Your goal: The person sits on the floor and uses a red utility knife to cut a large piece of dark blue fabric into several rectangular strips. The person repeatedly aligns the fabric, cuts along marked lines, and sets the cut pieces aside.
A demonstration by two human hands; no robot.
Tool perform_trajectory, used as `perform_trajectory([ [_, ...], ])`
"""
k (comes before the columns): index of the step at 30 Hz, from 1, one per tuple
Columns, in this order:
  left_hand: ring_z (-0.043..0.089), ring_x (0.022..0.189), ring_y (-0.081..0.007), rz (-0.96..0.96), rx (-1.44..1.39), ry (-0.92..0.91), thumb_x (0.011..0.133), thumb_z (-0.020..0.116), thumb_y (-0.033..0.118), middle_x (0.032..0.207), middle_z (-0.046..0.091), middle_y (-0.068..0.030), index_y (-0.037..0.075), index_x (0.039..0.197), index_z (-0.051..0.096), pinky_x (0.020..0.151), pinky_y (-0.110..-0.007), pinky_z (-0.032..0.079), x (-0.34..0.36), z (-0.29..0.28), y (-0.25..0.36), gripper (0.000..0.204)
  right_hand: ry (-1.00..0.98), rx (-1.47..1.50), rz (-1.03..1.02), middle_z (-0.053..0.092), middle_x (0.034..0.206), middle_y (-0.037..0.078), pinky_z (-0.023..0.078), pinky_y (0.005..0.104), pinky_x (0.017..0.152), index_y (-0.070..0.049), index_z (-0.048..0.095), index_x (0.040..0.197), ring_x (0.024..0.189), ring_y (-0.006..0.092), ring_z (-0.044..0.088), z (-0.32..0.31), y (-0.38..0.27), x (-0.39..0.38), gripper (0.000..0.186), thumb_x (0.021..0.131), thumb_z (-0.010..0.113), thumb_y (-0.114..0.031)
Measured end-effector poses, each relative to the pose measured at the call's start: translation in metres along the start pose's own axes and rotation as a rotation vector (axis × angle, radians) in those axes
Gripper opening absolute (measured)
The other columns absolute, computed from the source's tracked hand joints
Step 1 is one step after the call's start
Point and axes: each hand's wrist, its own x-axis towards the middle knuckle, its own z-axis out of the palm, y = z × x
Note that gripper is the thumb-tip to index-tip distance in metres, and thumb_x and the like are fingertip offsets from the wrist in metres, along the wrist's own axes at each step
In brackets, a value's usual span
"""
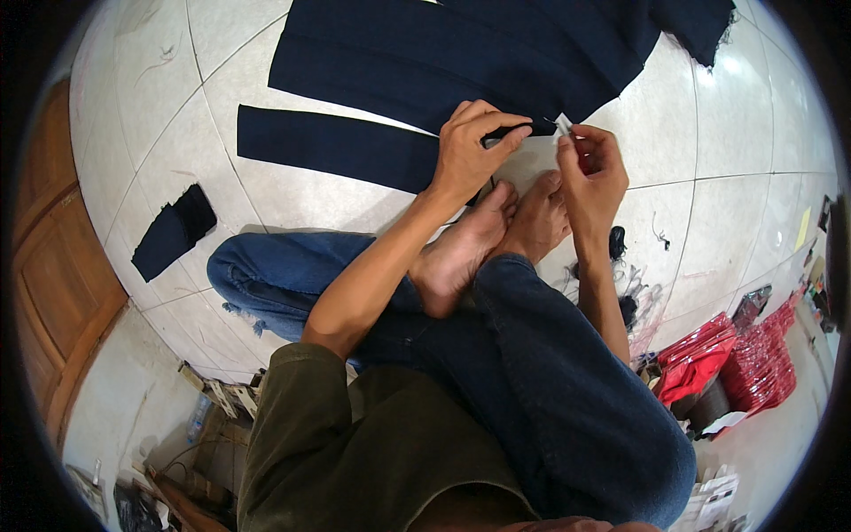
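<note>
A large piece of dark navy cloth (443,53) lies spread on the floor in front of me, with a long navy strip (337,146) on its near side. My left hand (470,151) is closed, thumb and forefinger pinching the near edge of the cloth close to its corner. Just to the right, my right hand (592,173) is also closed and grips a small flat white piece (563,126) by its lower end. The upper end of that piece is beside the cloth's corner. Something red shows faintly between the right fingers, too small to name.
My bare feet (470,253) rest just below the hands. A small navy scrap (175,230) lies at the left. Loose black threads (618,241) are scattered to the right, near red plastic-wrapped bundles (758,363). A wooden door (66,293) stands at the far left.
</note>
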Motion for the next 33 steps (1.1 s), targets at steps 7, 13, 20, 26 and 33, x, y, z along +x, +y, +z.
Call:
perform_trajectory([
  [7, 0.064, 0.096, -0.0206, 0.275, 0.13, -0.269, 0.084, 0.082, 0.021, 0.098, 0.072, -0.0026, 0.014, 0.104, 0.081, 0.086, -0.035, 0.05, -0.012, -0.007, 0.003, 0.021, 0.334, -0.557, -0.247, 0.069, 0.093, 0.011, 0.051, 0.0411, 0.082, -0.004, 0.071, 0.103, 0.086, 0.0271, 0.065, -0.037, 0.074, 0.011, 0.02, 0.089, 0.077, -0.016],
  [13, 0.068, 0.091, -0.0196, 0.093, 0.056, -0.199, 0.09, 0.078, 0.025, 0.098, 0.074, -0.0056, 0.009, 0.1, 0.08, 0.079, -0.033, 0.053, -0.007, -0.035, 0.013, 0.019, 0.172, -0.336, -0.201, 0.068, 0.093, 0.01, 0.05, 0.0408, 0.082, -0.006, 0.072, 0.097, 0.086, 0.03, 0.063, -0.02, 0.064, 0.007, 0.025, 0.086, 0.082, -0.026],
  [20, 0.069, 0.078, -0.0133, -0.409, -0.118, -0.533, 0.098, 0.07, 0.024, 0.087, 0.076, -0.0103, 0.002, 0.097, 0.077, 0.069, -0.028, 0.052, -0.011, -0.069, 0.033, 0.024, 0.002, -0.384, -0.256, 0.066, 0.092, 0.01, 0.051, 0.0429, 0.079, -0.006, 0.07, 0.097, 0.09, 0.0328, 0.063, 0.036, 0.04, 0.007, 0.032, 0.083, 0.084, -0.031],
  [26, 0.072, 0.086, -0.0161, -0.305, -0.184, -0.33, 0.097, 0.07, 0.017, 0.097, 0.076, -0.0116, 0.004, 0.109, 0.075, 0.075, -0.03, 0.055, -0.022, -0.057, 0.039, 0.018, 0.065, -0.408, -0.192, 0.063, 0.095, 0.012, 0.05, 0.0438, 0.082, -0.006, 0.067, 0.107, 0.095, 0.0342, 0.062, 0.03, 0.024, 0.002, 0.04, 0.081, 0.085, -0.032],
  [33, 0.073, 0.093, -0.0179, -0.172, -0.176, -0.148, 0.098, 0.069, 0.014, 0.105, 0.076, -0.0109, 0.005, 0.112, 0.074, 0.082, -0.03, 0.056, 0.006, -0.049, 0.042, 0.018, -0.012, -0.512, -0.234, 0.062, 0.102, 0.013, 0.05, 0.0446, 0.083, -0.007, 0.067, 0.107, 0.098, 0.035, 0.061, 0.017, 0.028, -0.006, 0.043, 0.078, 0.086, -0.032],
])
